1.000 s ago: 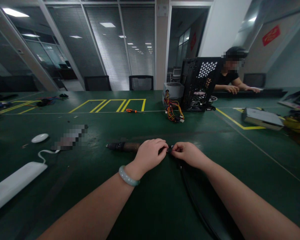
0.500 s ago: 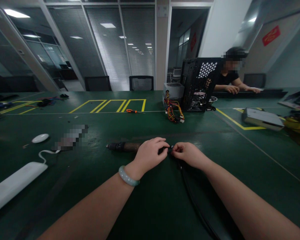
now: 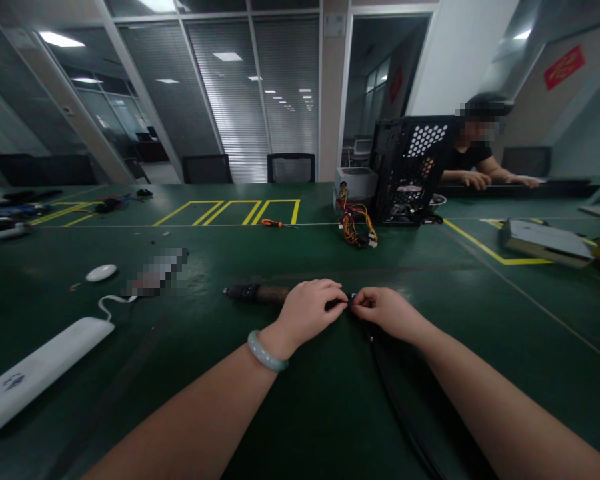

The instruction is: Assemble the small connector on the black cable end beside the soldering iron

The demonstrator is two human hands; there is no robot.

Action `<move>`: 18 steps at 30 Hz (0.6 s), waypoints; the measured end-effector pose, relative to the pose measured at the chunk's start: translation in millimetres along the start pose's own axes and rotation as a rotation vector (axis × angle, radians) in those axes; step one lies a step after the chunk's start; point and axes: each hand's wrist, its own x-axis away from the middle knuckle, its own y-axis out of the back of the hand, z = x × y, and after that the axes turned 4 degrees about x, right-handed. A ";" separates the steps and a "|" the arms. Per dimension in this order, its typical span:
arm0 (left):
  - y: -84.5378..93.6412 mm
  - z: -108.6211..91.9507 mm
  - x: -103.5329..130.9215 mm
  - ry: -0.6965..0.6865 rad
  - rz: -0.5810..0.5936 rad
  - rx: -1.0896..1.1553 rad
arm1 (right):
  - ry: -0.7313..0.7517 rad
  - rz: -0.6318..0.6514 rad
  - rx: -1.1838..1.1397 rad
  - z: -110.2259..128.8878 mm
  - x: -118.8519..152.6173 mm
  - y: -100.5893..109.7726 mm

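Observation:
A long, dark tool (image 3: 265, 294), shaped like an inline power screwdriver with a brown grip and a pointed metal tip, lies on the green table with its tip to the left. My left hand (image 3: 314, 308), with a pale bangle at the wrist, is closed over its rear end. Fingers pinched, my right hand (image 3: 380, 309) holds the dark hose fitting just beside my left fingertips. From there a black hose (image 3: 391, 393) runs down toward the table's near edge. The joint between tool and hose is mostly hidden by my fingers.
On the left lie a white power strip (image 3: 45, 373), a white mouse-like object (image 3: 101, 273) and a blurred-out item. An orange screwdriver (image 3: 273, 223), a power supply (image 3: 355, 183), a black computer case (image 3: 410, 170) and a flat metal box (image 3: 545, 241) are beyond. A co-worker (image 3: 473, 160) sits far right.
The whole view has shifted slightly, so things appear farther right. Both hands keep their grips on the tool and hose fitting, with only slight finger movement.

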 end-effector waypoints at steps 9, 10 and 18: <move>-3.3 2.5 0.5 0.019 0.013 -0.030 | -0.002 0.006 -0.002 -3.7 -1.3 -1.8; -2.9 2.1 0.2 0.026 0.010 -0.024 | -0.004 0.004 -0.001 -3.3 -1.2 -1.7; -1.3 0.1 -1.6 0.064 0.003 -0.001 | -0.017 0.016 -0.001 -1.6 -0.6 -0.5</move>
